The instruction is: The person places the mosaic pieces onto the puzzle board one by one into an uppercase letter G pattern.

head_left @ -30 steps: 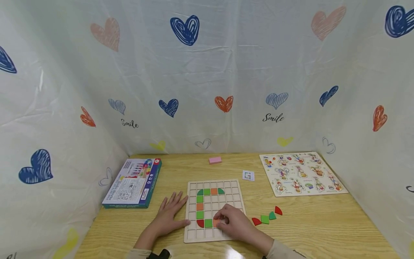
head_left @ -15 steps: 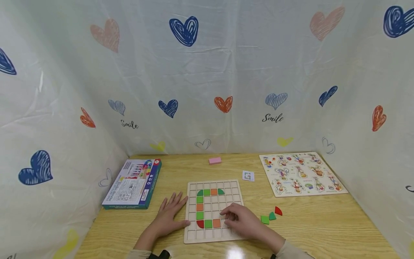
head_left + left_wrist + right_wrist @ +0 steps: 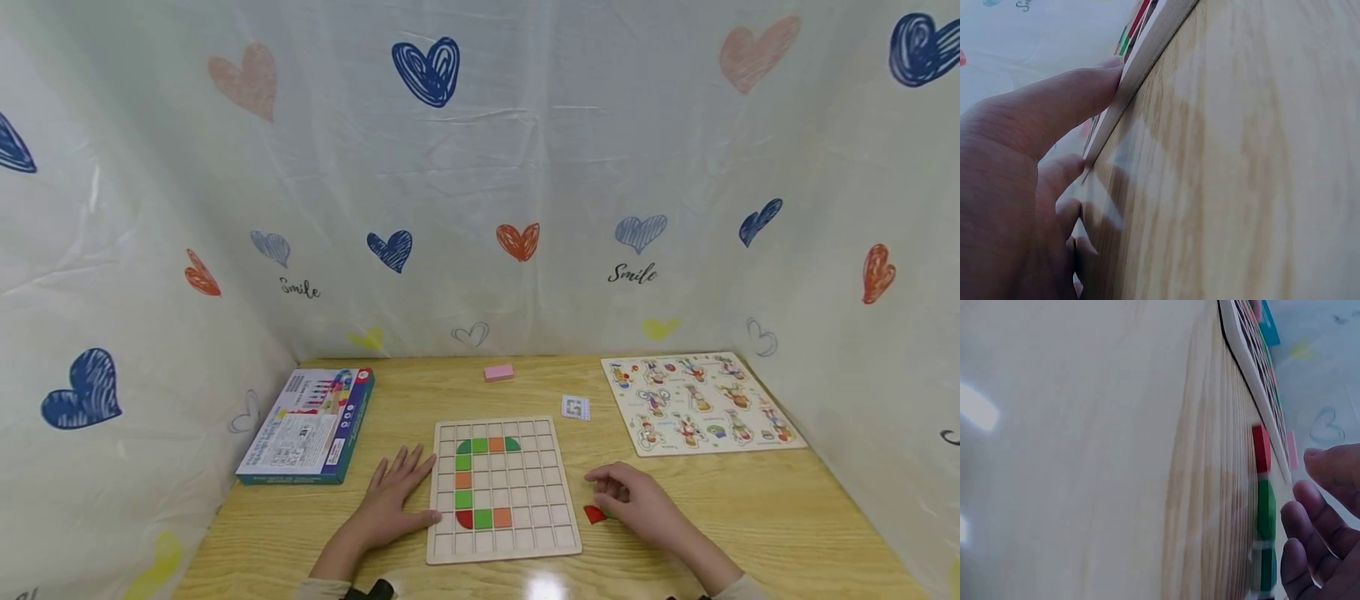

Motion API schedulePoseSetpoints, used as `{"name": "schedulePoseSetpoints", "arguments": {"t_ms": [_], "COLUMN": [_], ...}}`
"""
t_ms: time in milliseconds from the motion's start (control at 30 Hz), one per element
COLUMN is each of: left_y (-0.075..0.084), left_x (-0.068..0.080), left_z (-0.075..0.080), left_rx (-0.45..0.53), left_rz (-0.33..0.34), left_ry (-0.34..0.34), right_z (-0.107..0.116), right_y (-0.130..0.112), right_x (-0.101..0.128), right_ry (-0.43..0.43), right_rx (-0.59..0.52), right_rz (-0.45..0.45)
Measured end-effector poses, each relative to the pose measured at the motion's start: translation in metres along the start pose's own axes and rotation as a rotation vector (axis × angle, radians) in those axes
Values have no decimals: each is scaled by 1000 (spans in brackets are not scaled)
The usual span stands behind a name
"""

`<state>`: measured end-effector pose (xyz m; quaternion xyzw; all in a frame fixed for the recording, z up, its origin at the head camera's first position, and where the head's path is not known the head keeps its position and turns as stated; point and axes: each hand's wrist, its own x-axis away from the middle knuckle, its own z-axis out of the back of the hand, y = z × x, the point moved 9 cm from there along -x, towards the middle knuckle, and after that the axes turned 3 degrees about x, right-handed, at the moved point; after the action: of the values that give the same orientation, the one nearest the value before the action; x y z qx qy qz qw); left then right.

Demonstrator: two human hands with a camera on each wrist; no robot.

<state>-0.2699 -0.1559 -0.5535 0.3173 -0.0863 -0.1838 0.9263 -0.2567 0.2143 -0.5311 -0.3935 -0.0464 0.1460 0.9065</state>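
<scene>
Left hand (image 3: 393,496) lies flat on the surface (image 3: 750,508), fingers straight and spread, thumb tip against the left edge of the grid board (image 3: 501,487). The left wrist view confirms it: a fingertip presses right on the board's rim (image 3: 1147,53), bracing it.

Right hand (image 3: 637,500) sits just right of the board, over the loose pieces. Its fingers are loosely curled and hold nothing that I can see; the right wrist view shows the fingertips (image 3: 1310,531) hovering just beside the pieces, not closed on any of them. A red piece (image 3: 594,514) peeks out at the hand's near-left side, and that same view shows it in a row with two green pieces (image 3: 1265,509) lying flat on the wood.

On the board, green and orange tiles (image 3: 464,479) run in a C shape, with a red quarter-round at the near-left corner of the figure.

To do this pick well, I'd judge: pinch one piece only, by its side edges, since they lie thin and close together and a neighbour could slide. Lift straight up before crossing to the board. Let the left hand hold its brace so the board doesn't skate when the piece drops into a cell.
</scene>
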Motion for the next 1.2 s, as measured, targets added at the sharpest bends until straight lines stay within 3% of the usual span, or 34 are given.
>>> {"name": "schedulePoseSetpoints", "arguments": {"t_ms": [200,700,1000,1200], "left_y": [1,0,-2,-5], "left_x": [1,0,-1,0], "left_z": [1,0,-1,-2], "left_rx": [13,1,-6,-10], "left_rz": [3,10,13,22], "left_ry": [-2,-9,-2,-3], "right_z": [21,27,31,32], "right_y": [21,29,23,18], "right_x": [13,18,16,16], "right_ry": [50,-21,-7,29], "right_rx": [57,308,306,249], "right_rz": [-41,-54,-32,-32]}}
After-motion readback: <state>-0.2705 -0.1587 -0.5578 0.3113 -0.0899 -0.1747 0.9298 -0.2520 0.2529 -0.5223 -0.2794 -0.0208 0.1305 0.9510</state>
